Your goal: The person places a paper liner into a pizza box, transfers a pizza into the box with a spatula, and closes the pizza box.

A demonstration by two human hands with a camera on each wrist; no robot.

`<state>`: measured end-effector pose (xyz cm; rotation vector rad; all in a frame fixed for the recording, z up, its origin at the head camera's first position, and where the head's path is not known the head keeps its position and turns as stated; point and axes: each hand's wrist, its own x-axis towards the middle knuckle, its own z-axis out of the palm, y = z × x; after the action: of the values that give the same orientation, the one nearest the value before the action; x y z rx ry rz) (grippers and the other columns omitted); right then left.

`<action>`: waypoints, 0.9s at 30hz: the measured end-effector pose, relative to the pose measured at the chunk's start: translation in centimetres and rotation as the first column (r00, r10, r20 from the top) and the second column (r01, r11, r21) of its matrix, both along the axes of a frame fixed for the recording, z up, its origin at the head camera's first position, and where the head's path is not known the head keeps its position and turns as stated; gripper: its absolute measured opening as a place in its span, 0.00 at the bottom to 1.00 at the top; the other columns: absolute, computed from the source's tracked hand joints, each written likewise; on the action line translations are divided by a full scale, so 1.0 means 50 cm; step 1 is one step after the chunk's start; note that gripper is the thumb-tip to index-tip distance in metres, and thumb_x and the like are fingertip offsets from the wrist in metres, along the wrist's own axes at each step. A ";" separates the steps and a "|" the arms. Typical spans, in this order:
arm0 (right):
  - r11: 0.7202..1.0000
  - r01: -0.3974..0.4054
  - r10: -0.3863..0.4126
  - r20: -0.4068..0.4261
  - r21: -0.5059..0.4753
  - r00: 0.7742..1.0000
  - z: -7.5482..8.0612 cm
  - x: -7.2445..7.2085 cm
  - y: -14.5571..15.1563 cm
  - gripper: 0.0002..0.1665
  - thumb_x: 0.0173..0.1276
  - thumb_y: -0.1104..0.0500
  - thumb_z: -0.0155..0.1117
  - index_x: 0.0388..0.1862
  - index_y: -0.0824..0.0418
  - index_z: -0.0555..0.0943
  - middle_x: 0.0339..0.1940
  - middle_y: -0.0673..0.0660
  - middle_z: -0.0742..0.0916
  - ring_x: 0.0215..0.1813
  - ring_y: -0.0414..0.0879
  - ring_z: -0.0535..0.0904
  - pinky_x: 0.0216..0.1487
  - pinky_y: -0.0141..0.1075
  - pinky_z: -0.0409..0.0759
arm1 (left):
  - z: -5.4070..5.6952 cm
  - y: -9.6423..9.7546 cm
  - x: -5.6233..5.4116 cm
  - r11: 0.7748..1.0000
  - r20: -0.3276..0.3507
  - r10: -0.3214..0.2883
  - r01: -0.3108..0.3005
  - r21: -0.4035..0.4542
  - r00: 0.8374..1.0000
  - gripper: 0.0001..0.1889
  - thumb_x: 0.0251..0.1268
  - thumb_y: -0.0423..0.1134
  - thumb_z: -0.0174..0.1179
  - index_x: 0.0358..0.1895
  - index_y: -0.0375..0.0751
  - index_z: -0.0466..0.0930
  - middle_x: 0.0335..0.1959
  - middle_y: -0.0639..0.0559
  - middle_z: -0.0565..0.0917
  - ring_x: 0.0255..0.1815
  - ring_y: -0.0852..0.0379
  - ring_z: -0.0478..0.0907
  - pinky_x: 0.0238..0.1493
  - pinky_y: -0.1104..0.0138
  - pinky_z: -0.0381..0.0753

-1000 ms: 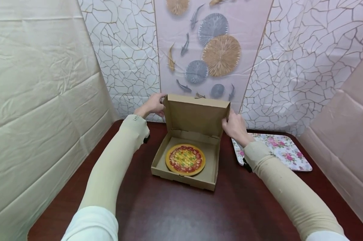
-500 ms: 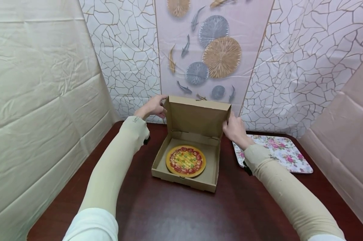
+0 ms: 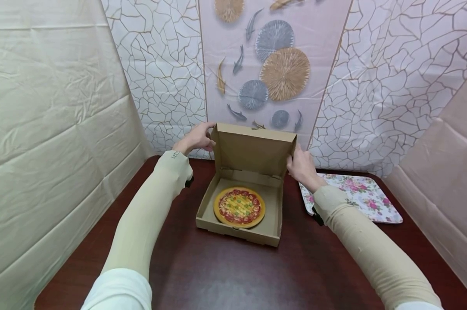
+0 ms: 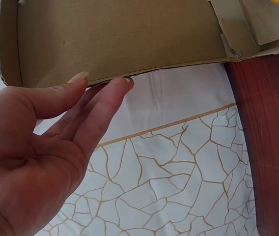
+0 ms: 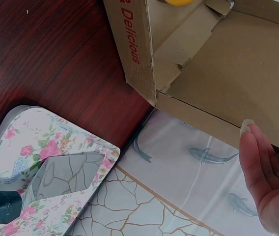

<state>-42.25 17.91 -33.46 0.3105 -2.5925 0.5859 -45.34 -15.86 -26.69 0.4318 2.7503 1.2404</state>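
Note:
A cardboard pizza box (image 3: 239,234) stands on the table with its lid (image 3: 254,150) raised nearly upright. Inside the base lies a round pizza (image 3: 239,207) with red and yellow topping. At the lid's left side, my left hand (image 3: 197,137) pinches the edge; the left wrist view has the thumb in front and the fingers behind the cardboard (image 4: 120,34). My right hand (image 3: 302,164) grips the opposite side wall of the lid. Its thumb tip shows over the rim in the right wrist view, while the other fingers are partly hidden.
A floral tray (image 3: 357,193) lies at the back right of the dark red table (image 3: 233,280). On it rests a shiny pie server (image 5: 66,174) with a dark green handle, mostly hidden by my arm in the head view. Patterned cloth (image 3: 171,77) hangs close behind the box.
The box and arms appear slightly lower in the head view, together with the backdrop. Both hands keep their places on the lid, which stays raised.

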 end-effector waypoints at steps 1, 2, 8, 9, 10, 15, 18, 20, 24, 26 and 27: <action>1.000 0.003 -0.003 0.000 0.002 1.000 0.000 -0.001 0.000 0.15 0.71 0.61 0.49 0.47 0.73 0.68 0.23 0.70 0.83 0.30 0.69 0.81 0.35 0.56 0.79 | 0.000 0.000 0.000 1.000 -0.002 -0.001 0.001 -0.003 1.000 0.42 0.62 0.23 0.58 0.77 0.45 0.48 0.50 0.31 0.79 0.43 0.41 0.83 0.42 0.62 0.86; 1.000 0.005 -0.005 -0.003 0.002 1.000 -0.001 -0.001 0.000 0.15 0.71 0.61 0.49 0.47 0.73 0.69 0.23 0.71 0.83 0.31 0.69 0.81 0.36 0.56 0.79 | -0.001 0.000 0.000 1.000 -0.005 -0.003 0.003 -0.005 1.000 0.42 0.63 0.23 0.58 0.77 0.45 0.48 0.50 0.31 0.79 0.43 0.41 0.83 0.43 0.61 0.85; 1.000 0.005 -0.005 -0.009 -0.001 1.000 -0.002 -0.005 0.000 0.14 0.71 0.61 0.49 0.46 0.72 0.68 0.24 0.72 0.84 0.31 0.70 0.82 0.37 0.57 0.78 | 0.000 0.003 0.002 1.000 -0.021 -0.001 0.001 -0.008 1.000 0.42 0.62 0.23 0.57 0.77 0.44 0.48 0.50 0.31 0.79 0.43 0.40 0.83 0.46 0.58 0.85; 1.000 0.003 -0.003 -0.006 -0.001 1.000 -0.002 -0.006 0.000 0.14 0.71 0.61 0.49 0.46 0.72 0.68 0.24 0.72 0.84 0.31 0.70 0.82 0.38 0.57 0.78 | 0.000 0.003 0.002 1.000 -0.025 0.004 -0.004 -0.015 1.000 0.42 0.62 0.23 0.58 0.77 0.44 0.48 0.50 0.31 0.79 0.43 0.40 0.83 0.45 0.59 0.85; 1.000 0.002 -0.002 -0.004 0.000 1.000 -0.002 -0.006 0.000 0.14 0.71 0.61 0.49 0.47 0.72 0.68 0.24 0.72 0.84 0.31 0.70 0.82 0.37 0.57 0.78 | 0.000 0.004 0.002 1.000 -0.027 0.008 -0.008 -0.019 1.000 0.42 0.62 0.23 0.58 0.77 0.44 0.48 0.50 0.32 0.79 0.43 0.41 0.83 0.44 0.60 0.85; 1.000 -0.007 0.007 0.011 -0.008 1.000 0.000 -0.008 0.001 0.16 0.72 0.61 0.47 0.51 0.73 0.67 0.24 0.72 0.83 0.28 0.68 0.82 0.35 0.56 0.79 | -0.003 0.004 0.001 1.000 -0.025 0.023 -0.024 -0.019 0.999 0.41 0.63 0.23 0.57 0.77 0.46 0.49 0.50 0.34 0.79 0.43 0.42 0.83 0.43 0.63 0.85; 1.000 -0.008 0.008 0.015 -0.012 1.000 -0.001 -0.011 0.002 0.16 0.72 0.61 0.47 0.51 0.73 0.67 0.23 0.70 0.84 0.26 0.66 0.82 0.34 0.55 0.80 | -0.008 0.004 0.002 1.000 -0.041 0.026 -0.027 -0.015 0.999 0.40 0.63 0.23 0.56 0.77 0.45 0.51 0.49 0.33 0.79 0.41 0.45 0.84 0.42 0.63 0.85; 1.000 -0.013 0.013 0.008 -0.010 1.000 -0.002 -0.013 0.003 0.15 0.72 0.62 0.47 0.51 0.73 0.67 0.23 0.71 0.84 0.27 0.66 0.82 0.35 0.55 0.80 | -0.009 0.006 0.003 0.999 -0.050 0.028 -0.029 -0.015 0.998 0.40 0.63 0.23 0.56 0.76 0.45 0.51 0.49 0.33 0.80 0.40 0.45 0.84 0.42 0.63 0.85; 1.000 -0.028 0.027 -0.022 -0.011 0.999 -0.005 -0.021 0.008 0.15 0.71 0.63 0.48 0.50 0.75 0.68 0.24 0.73 0.84 0.27 0.66 0.82 0.36 0.55 0.79 | -0.010 0.012 0.001 1.000 -0.058 0.027 -0.027 -0.011 0.998 0.40 0.63 0.23 0.57 0.76 0.46 0.52 0.50 0.32 0.80 0.42 0.42 0.83 0.43 0.62 0.85; 0.999 -0.034 0.033 -0.033 -0.015 0.999 -0.005 -0.025 0.010 0.15 0.71 0.64 0.48 0.50 0.76 0.68 0.24 0.73 0.84 0.26 0.65 0.82 0.36 0.55 0.79 | -0.010 0.014 0.001 1.000 -0.070 0.025 -0.027 -0.016 0.997 0.40 0.63 0.24 0.57 0.77 0.45 0.51 0.50 0.32 0.80 0.42 0.42 0.83 0.44 0.60 0.85; 0.999 -0.035 0.034 -0.033 -0.017 0.999 -0.005 -0.026 0.010 0.16 0.71 0.64 0.48 0.50 0.76 0.68 0.24 0.72 0.84 0.26 0.65 0.82 0.37 0.55 0.79 | -0.010 0.014 0.002 0.999 -0.080 0.025 -0.027 -0.024 0.996 0.40 0.63 0.24 0.57 0.77 0.45 0.51 0.49 0.32 0.81 0.42 0.42 0.84 0.44 0.59 0.85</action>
<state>-43.56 18.42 -33.69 0.3564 -2.5534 0.6105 -45.24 -15.14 -27.17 0.4544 2.8437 1.2189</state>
